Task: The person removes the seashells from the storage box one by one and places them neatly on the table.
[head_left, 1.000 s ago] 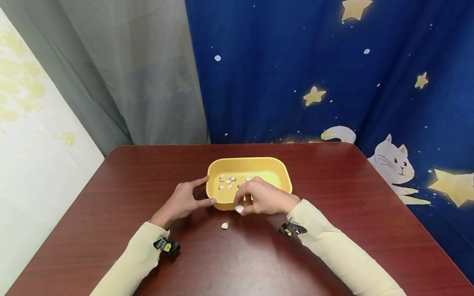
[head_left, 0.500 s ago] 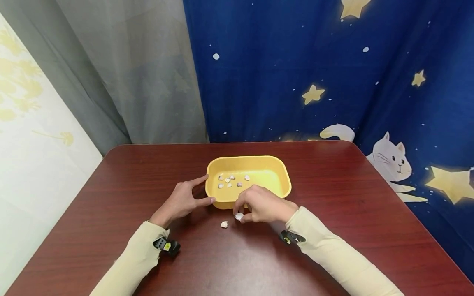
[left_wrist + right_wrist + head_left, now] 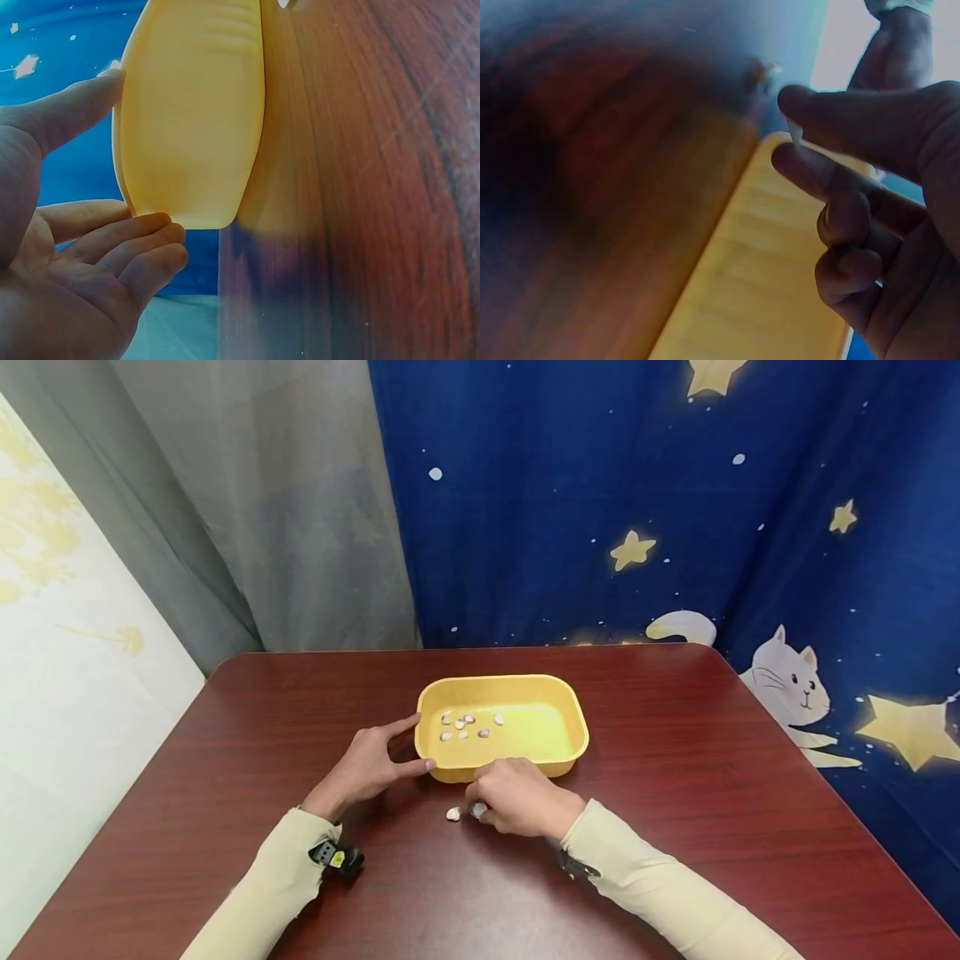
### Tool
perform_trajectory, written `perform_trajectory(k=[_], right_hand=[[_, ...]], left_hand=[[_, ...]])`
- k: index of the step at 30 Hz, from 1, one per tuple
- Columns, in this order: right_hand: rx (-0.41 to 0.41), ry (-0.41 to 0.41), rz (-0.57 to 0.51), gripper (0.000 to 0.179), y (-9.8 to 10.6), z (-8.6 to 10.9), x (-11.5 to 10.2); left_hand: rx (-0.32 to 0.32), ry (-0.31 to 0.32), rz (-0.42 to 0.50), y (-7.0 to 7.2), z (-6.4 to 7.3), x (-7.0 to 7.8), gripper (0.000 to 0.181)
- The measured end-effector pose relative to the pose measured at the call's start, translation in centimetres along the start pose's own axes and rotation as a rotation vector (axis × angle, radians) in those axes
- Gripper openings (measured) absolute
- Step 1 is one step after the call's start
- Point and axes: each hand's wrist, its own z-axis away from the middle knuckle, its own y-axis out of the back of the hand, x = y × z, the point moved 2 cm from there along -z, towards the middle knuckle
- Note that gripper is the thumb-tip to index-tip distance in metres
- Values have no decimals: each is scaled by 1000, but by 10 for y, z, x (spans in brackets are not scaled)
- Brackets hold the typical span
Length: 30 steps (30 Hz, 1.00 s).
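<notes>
My right hand (image 3: 517, 797) pinches a small white shell (image 3: 478, 810) between thumb and index finger, low in front of the yellow tub (image 3: 573, 760). Edge-on, that shell (image 3: 795, 133) looks thin and pale in the right wrist view. Just to its left on the table lies another whitish shell (image 3: 453, 814). My left hand (image 3: 369, 770) is spread at the tub's left end, thumb at the front corner and index finger at the left rim. The left wrist view has these fingers (image 3: 127, 244) touching the tub's end. Several small shells (image 3: 461, 724) lie inside, mostly on the left side.
The dark red wooden table (image 3: 660, 710) extends on both sides of the tub. Behind it hang a grey curtain (image 3: 300, 527) and a blue one (image 3: 540, 543) with stars and a cat. A white patterned surface (image 3: 67, 652) stands at the left.
The right hand has moved from over the tub's front rim down toward me with the pinched shell, near the loose one. More shells inside the tub now show. The left hand stays at the rim.
</notes>
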Motion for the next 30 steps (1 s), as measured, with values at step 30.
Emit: perform_trajectory(k=[30], right_hand=[[58,-119,82,11,-18,-5,-4]], left_hand=[[16,-37,-7,0,-2,-3,88]])
